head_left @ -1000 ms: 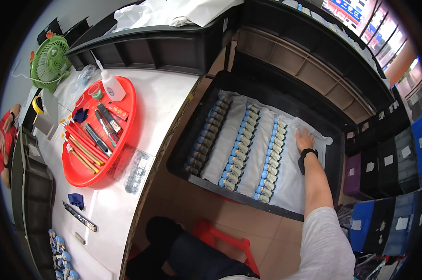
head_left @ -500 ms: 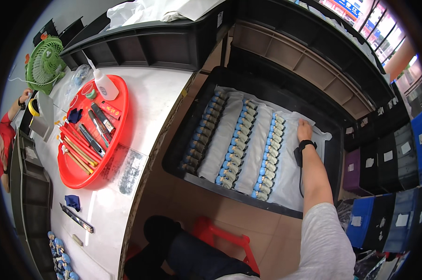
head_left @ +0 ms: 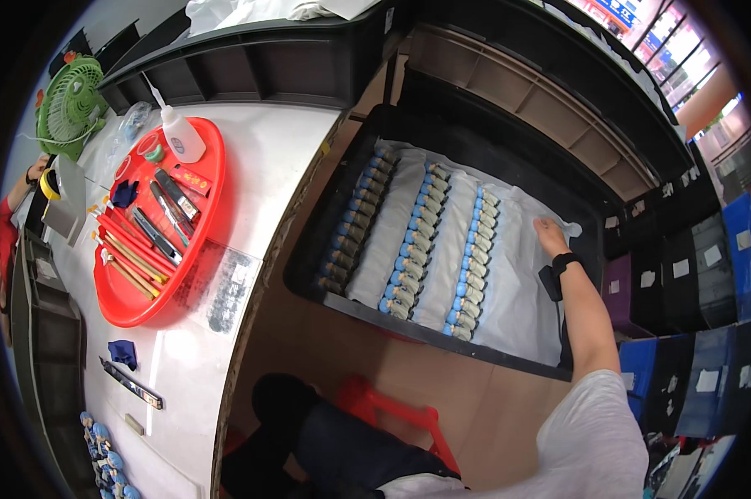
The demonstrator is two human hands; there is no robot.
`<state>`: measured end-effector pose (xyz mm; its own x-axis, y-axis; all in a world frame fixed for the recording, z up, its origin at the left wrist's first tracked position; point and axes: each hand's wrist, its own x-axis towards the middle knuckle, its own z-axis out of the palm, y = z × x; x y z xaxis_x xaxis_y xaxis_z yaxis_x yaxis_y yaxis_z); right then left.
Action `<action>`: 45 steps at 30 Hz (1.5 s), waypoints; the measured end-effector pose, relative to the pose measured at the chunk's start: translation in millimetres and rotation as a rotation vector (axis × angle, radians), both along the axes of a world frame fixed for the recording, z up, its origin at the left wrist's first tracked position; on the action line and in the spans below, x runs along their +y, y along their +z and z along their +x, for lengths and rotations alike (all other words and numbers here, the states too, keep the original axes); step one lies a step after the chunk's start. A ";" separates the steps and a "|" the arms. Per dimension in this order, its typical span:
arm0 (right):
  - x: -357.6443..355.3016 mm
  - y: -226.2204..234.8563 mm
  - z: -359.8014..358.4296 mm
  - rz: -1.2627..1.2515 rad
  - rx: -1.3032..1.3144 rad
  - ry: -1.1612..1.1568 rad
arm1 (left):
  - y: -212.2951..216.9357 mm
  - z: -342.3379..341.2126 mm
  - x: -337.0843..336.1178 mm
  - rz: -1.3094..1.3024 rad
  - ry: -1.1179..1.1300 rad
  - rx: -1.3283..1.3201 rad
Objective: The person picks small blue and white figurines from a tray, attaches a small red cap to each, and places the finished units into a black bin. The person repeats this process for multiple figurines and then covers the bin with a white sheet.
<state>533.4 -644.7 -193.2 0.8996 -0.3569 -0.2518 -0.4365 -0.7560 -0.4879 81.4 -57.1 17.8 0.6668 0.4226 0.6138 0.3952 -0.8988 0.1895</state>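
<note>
My right hand [head_left: 550, 235] reaches into a black crate [head_left: 442, 320] and lies flat on a white sheet [head_left: 517, 308] near its far right corner. It holds nothing that I can see. A black band [head_left: 558, 270] is on that wrist. Three rows of small blue-topped pieces [head_left: 413, 249] lie on the sheet to the left of the hand, the nearest row [head_left: 471, 262] a short way from my fingers. My left hand is out of view.
A white table [head_left: 267, 150] on the left carries a red tray [head_left: 118, 308] of tools, a squeeze bottle [head_left: 180, 133] and a green fan [head_left: 68, 104]. Another person's hand [head_left: 30, 175] shows at the far left. A red stool [head_left: 392, 407] is below; coloured bins [head_left: 724, 241] stand right.
My right hand has slid a little farther along the sheet toward its far right corner. The view has shifted slightly; the rows have not moved.
</note>
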 end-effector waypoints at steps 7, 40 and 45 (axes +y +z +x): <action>19.8 33.7 -95.2 0.530 0.458 -0.240 | -6.1 -5.9 5.1 -0.053 -0.041 -0.052; 96.2 93.8 -141.0 0.546 0.212 0.619 | -4.9 -8.6 -6.7 0.029 -0.054 0.004; 102.1 87.6 -128.9 0.456 0.352 0.714 | -3.5 -11.4 -1.2 0.064 -0.071 0.033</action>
<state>404.4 -542.6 -105.7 0.7127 0.4559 -0.5331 -0.1194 -0.6701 -0.7326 70.0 -58.3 14.3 0.7138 0.3342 0.6155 0.3352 -0.9346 0.1187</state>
